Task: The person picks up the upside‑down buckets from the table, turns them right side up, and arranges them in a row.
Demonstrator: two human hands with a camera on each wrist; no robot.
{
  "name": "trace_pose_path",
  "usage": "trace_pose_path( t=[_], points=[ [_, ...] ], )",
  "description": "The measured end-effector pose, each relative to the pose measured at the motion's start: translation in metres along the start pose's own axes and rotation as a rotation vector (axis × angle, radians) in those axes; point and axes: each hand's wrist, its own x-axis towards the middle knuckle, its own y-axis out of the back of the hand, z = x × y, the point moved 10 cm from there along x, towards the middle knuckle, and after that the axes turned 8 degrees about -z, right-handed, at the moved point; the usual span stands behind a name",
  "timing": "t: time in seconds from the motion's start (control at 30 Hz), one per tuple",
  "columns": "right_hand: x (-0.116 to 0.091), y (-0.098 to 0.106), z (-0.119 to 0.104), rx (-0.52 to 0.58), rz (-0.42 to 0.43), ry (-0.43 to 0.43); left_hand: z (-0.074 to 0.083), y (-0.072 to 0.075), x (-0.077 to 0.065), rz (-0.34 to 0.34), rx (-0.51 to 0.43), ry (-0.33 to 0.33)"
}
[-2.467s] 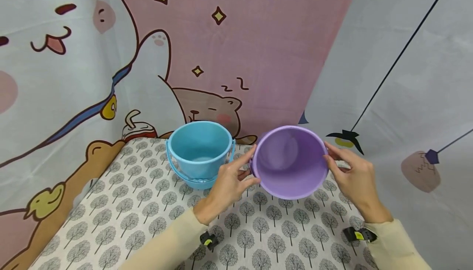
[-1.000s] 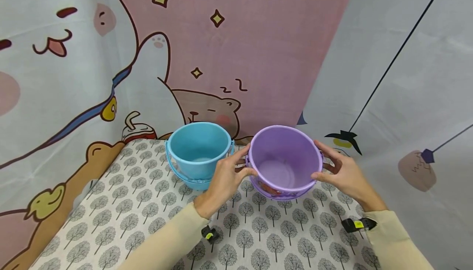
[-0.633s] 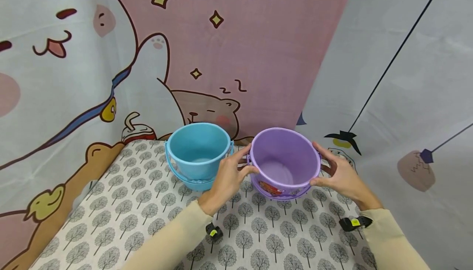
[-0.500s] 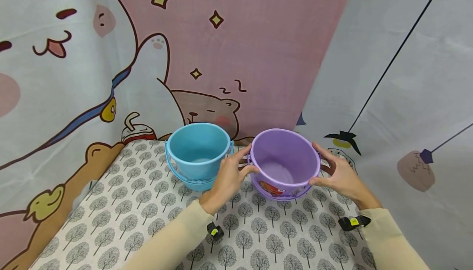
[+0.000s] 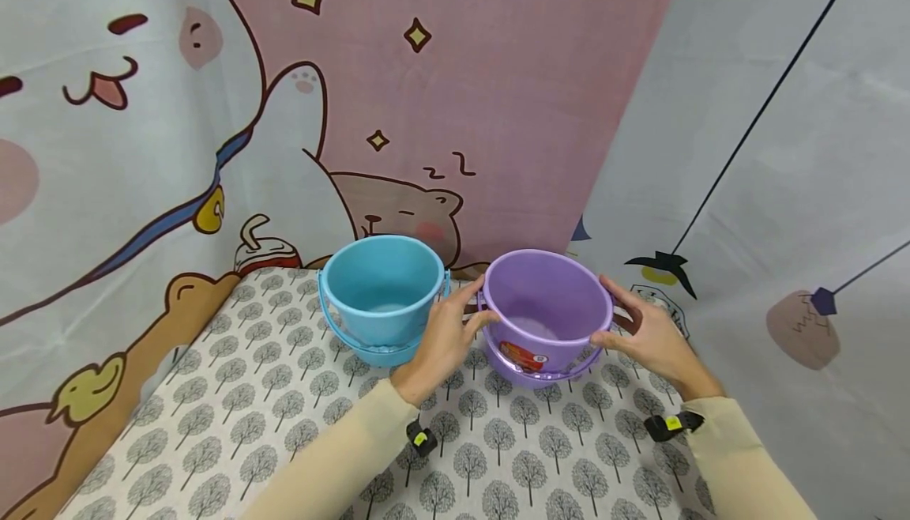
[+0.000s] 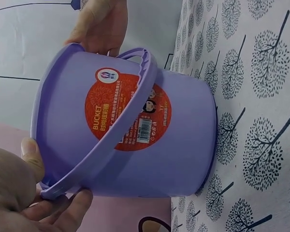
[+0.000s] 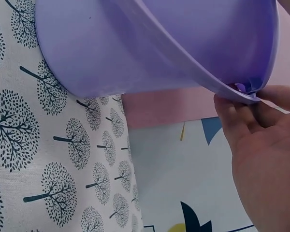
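A purple bucket (image 5: 562, 352) stands upright on the tree-print cloth, its mouth facing up and its inside bare. My left hand (image 5: 442, 342) grips its rim on the left, and my right hand (image 5: 650, 344) grips the rim on the right, both near the handle mounts. The handle (image 6: 104, 145) hangs down across the front, over a round red label (image 6: 106, 96) in the left wrist view. Thumbs lie towards the near side while the other fingers go partly hidden behind the rim. Just left of my left hand sits a similar light-blue bucket (image 5: 384, 330).
The white cloth (image 5: 284, 457) with grey trees covers the table. Behind it hangs a pink and white cartoon curtain (image 5: 512, 93), close to both buckets. The blue bucket's handle (image 5: 341, 334) hangs forward and down.
The purple bucket, earlier tilted with its mouth towards the camera, has come down and turned upright, moving slightly left. Both hands kept their grip on it. The blue bucket has not moved.
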Motion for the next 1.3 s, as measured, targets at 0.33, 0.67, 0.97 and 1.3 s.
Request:
trace_pose_path(
  t=[0.33,0.67,0.97,1.3],
  points=[
    [0.003,-0.007,0.007,0.029,0.001,-0.034,-0.005,-0.01,-0.001,-0.067,0.03,0.062],
    [0.0,-0.007,0.004,-0.012,0.01,-0.033,-0.006,-0.012,-0.003,-0.097,0.009,0.071],
    [-0.009,-0.001,-0.004,-0.085,0.06,-0.058,0.003,-0.008,-0.013,-0.112,0.003,0.094],
    [-0.019,0.002,-0.029,-0.239,0.173,-0.024,0.022,0.007,-0.024,-0.099,0.091,0.029]
  ],
)
